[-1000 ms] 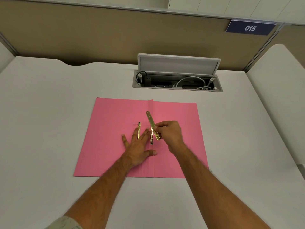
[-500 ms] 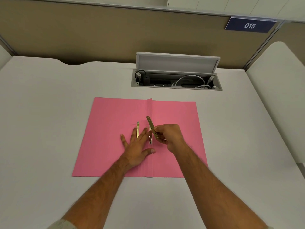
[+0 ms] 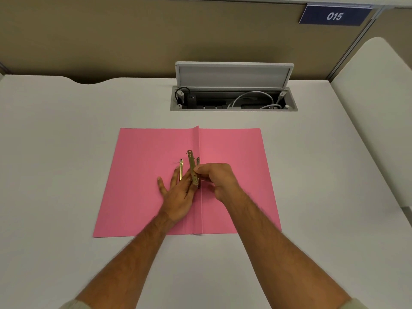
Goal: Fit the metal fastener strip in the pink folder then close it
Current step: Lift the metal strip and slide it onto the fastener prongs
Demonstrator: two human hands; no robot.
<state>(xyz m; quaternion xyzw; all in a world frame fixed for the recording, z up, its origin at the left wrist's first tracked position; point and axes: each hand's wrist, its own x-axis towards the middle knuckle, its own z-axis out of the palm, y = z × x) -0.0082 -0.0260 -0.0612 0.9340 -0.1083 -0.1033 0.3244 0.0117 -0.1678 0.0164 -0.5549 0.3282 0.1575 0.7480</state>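
Strip [image 3: 192, 168] swung from tilted toward 11 to nearly 12, aligning with prongs [image 3: 181, 169]. Right hand [image 3: 215, 178] fingers pinch it; left hand [image 3: 178, 194] flat, splayed on folder [image 3: 145, 175]. Fitting underway.

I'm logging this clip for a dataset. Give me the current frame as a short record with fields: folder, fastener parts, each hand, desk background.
folder: pink folder lies open and flat on the white desk, spine crease running away from the person
fastener strip: brass metal strip pinched in the right hand, tilted, over the crease
prongs: two brass prongs stand up from the folder near the crease
left hand: left hand pressed flat on the left flap, fingers spread beside the prongs
background: open cable box with cords; sign reading 015
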